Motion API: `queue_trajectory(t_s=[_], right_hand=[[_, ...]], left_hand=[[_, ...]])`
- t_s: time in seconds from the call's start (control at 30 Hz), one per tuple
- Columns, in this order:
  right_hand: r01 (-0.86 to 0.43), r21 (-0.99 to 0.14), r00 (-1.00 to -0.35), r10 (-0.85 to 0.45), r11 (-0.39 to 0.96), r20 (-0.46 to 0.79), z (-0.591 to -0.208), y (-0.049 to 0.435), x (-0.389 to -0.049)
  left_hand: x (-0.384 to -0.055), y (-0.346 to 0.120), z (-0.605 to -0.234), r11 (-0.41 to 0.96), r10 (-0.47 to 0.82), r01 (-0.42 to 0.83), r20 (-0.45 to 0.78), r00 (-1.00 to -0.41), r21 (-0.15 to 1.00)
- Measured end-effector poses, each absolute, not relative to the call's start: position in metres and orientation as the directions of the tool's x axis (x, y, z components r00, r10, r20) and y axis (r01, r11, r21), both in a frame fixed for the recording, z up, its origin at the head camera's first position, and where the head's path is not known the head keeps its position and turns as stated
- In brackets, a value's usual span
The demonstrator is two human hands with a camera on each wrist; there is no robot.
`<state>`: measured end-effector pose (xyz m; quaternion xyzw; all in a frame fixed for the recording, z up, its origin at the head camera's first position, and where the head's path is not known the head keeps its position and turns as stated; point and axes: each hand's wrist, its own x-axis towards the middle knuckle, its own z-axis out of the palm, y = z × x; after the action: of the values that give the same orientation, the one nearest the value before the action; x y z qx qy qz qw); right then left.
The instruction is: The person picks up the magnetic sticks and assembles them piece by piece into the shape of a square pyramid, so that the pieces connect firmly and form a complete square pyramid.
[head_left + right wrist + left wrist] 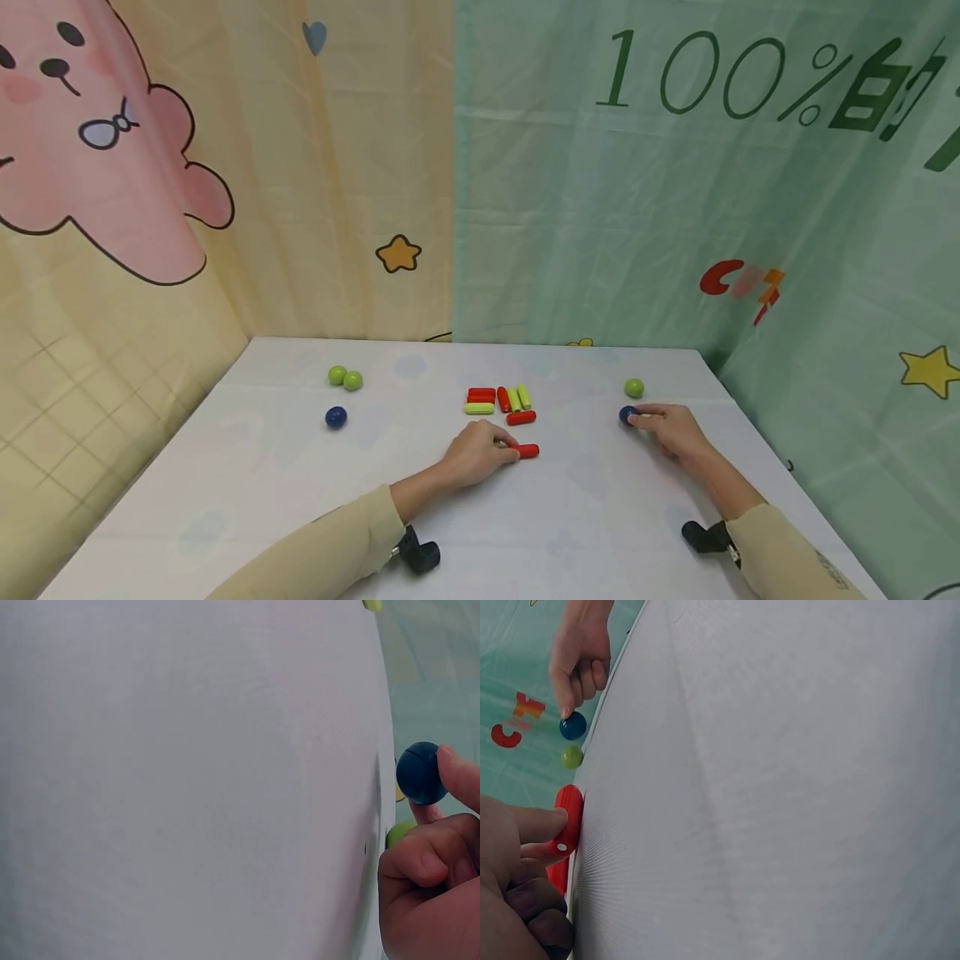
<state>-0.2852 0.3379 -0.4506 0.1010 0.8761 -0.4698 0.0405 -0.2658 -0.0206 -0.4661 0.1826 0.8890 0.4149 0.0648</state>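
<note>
My left hand pinches a red cylinder between thumb and finger, low over the middle of the white table; in the left wrist view the red cylinder shows a small white spot on its end. Just beyond that hand lies a group of red and yellow-green cylinders, with another red cylinder closest to it. Over at the right, my right hand holds a dark blue ball by thumb and finger, its other fingers curled. A green ball sits right behind the blue one.
Two green balls lie side by side at the back left of the table, with a blue ball in front of them. Printed curtains hang behind the table's far edge and along its sides.
</note>
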Motion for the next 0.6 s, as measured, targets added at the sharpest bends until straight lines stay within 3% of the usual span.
queue_trajectory(t_s=[0.6], right_hand=[[0.154, -0.834, -0.986, 0.033, 0.531, -0.161, -0.437, 0.297, -0.269]], left_hand=[[-0.266, -0.02, -0.465, 0.597, 0.376, 0.262, 0.024, -0.926, 0.759]])
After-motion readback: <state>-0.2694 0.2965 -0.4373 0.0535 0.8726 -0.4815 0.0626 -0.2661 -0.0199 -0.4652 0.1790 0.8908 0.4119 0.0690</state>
